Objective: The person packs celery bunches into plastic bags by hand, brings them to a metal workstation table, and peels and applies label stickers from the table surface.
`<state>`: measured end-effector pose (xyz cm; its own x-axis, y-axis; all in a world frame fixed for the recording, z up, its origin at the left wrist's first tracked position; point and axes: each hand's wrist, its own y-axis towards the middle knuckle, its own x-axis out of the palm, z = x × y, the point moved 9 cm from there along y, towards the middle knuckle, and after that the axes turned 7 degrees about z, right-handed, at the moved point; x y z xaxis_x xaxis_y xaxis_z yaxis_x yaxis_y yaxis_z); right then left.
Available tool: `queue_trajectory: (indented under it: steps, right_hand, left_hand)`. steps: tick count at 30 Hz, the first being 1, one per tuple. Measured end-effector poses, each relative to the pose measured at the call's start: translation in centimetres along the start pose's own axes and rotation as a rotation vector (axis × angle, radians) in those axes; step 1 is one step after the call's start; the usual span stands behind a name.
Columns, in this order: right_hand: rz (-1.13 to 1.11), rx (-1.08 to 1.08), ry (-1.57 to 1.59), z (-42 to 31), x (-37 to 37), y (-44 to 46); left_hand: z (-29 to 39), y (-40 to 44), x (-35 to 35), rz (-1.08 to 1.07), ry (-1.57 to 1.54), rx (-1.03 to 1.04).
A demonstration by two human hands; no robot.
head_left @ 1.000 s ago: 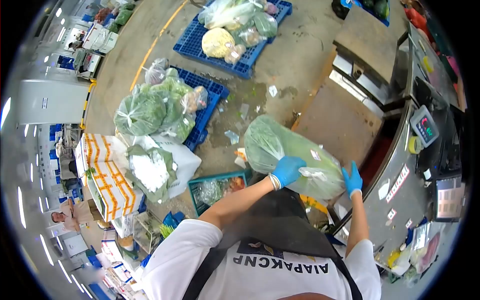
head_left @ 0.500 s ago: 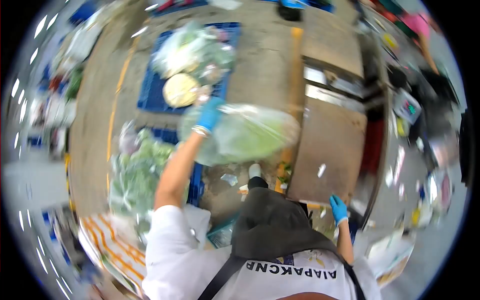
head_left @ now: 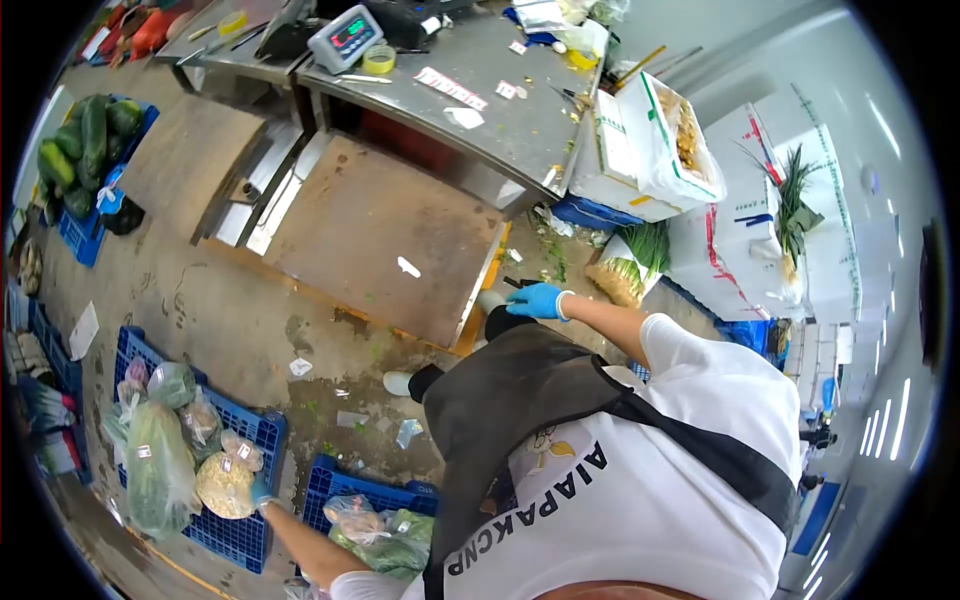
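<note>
My left hand (head_left: 262, 492), in a blue glove, is low on the left beside a clear bag of pale, shredded-looking food (head_left: 226, 486). Its fingers are small and partly hidden, so their grip cannot be made out. The pale bag lies on a blue plastic pallet (head_left: 262, 432), against a large bag of green vegetables (head_left: 155, 470) with a white label. Smaller bagged produce (head_left: 200, 422) lies there too. My right hand (head_left: 540, 301), also blue-gloved, hangs near my leg with its fingers stretched out. A small black object (head_left: 518, 283) is close to its fingertips; contact is unclear.
Ahead is a low brown platform (head_left: 385, 235) beside a steel table (head_left: 470, 60) bearing a digital scale (head_left: 346, 38). Another blue pallet (head_left: 325, 480) stands near my left arm. White foam boxes (head_left: 650, 140) and spring onions (head_left: 640, 255) are to the right.
My view has turned to the right. The large bag of greens is no longer seen in my left hand, which is now beside the pale bag. My right hand is away from the platform's edge.
</note>
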<state>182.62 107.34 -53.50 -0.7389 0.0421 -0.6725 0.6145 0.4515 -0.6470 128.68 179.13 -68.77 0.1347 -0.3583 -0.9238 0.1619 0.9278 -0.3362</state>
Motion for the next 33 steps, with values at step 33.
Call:
queue_trajectory:
  steps: [33]
  right_hand:
    - [0.665,-0.251,0.221,34.1,-37.6,12.0]
  left_hand:
    - [95.8,-65.6,18.1,-0.004,-0.137,1.310]
